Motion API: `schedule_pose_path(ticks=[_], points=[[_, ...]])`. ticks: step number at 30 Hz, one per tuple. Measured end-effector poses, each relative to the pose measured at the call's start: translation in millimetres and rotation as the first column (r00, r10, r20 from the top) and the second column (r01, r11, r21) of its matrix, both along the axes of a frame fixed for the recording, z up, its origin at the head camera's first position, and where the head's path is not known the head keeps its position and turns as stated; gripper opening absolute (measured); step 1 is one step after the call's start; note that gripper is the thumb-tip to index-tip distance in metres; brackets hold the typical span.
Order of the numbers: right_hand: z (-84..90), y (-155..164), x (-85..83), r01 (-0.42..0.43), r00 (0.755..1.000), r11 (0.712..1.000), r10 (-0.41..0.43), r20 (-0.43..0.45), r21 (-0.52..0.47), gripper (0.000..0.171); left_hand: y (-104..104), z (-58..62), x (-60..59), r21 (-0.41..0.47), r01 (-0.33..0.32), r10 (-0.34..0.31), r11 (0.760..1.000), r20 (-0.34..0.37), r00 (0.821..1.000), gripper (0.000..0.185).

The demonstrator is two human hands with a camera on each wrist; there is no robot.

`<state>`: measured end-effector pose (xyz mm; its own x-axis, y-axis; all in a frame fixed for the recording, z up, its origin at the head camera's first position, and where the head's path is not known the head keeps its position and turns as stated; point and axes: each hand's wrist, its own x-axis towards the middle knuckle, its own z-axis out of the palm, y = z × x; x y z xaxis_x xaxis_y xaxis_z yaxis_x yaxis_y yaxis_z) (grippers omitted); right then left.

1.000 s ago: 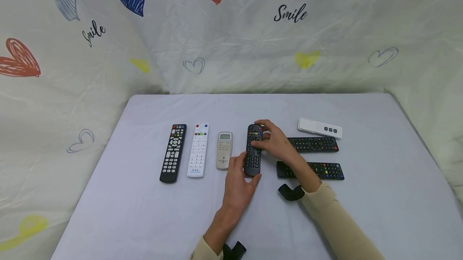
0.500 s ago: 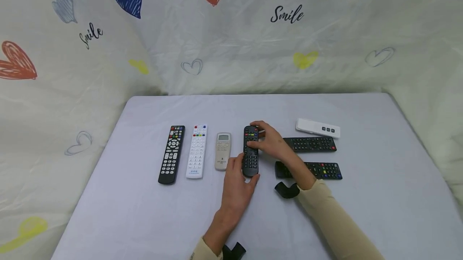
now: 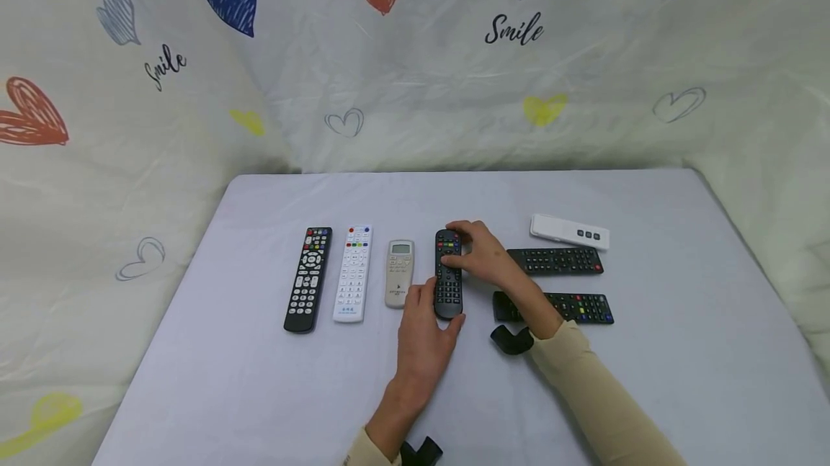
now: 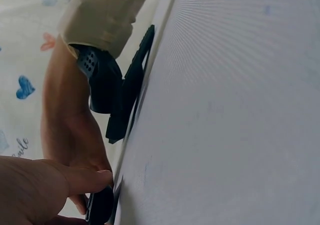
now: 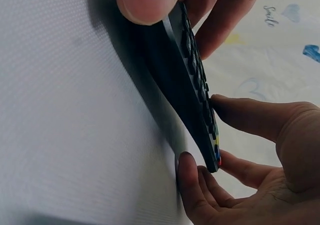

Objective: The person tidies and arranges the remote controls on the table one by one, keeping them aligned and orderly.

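The black remote (image 3: 448, 292) is pinched by the left hand (image 3: 424, 342) and, beyond it, the right hand (image 3: 485, 254); by uneven release it could be skewed, or the grey remote (image 3: 399, 275) beside the left fingers nudged.

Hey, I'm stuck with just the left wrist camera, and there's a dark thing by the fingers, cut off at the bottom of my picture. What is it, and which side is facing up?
Observer: It's a black remote; the head view shows its button side facing up.
Operator: Okay, and is there another remote close by, off to its left?
Observer: Yes, in the head view a grey remote with a small screen near its top end lies on that side.
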<state>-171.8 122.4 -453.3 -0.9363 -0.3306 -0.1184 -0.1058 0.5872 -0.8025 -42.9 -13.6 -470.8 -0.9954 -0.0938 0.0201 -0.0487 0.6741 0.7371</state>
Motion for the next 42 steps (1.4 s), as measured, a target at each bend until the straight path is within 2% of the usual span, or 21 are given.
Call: schedule_pose_path(ticks=[9,20,27,42], points=[[-2.6,-2.3,-0.2,0.008,1.000,0.999,-0.008,0.012,0.031,0.063,-0.3,0.6,1.3,-0.045,-0.015,0.014,0.999,-0.009,1.000,0.076],[-5.6,-2.6,-2.0,0.007,1.000,0.999,-0.008,0.004,0.031,0.064,-0.4,-0.4,-1.1,-0.030,-0.007,0.008,1.000,0.015,1.000,0.076],[-6.9,-2.6,-0.8,0.009,0.999,0.999,-0.008,-0.031,0.045,0.062,-1.4,-3.1,-1.1,-0.021,-0.004,0.004,1.000,0.033,0.999,0.075],[-5.9,-1.9,2.0,0.001,0.999,0.999,0.001,-0.032,0.052,0.063,-1.5,-2.6,0.1,-0.006,0.020,-0.020,1.000,0.041,0.999,0.076]])
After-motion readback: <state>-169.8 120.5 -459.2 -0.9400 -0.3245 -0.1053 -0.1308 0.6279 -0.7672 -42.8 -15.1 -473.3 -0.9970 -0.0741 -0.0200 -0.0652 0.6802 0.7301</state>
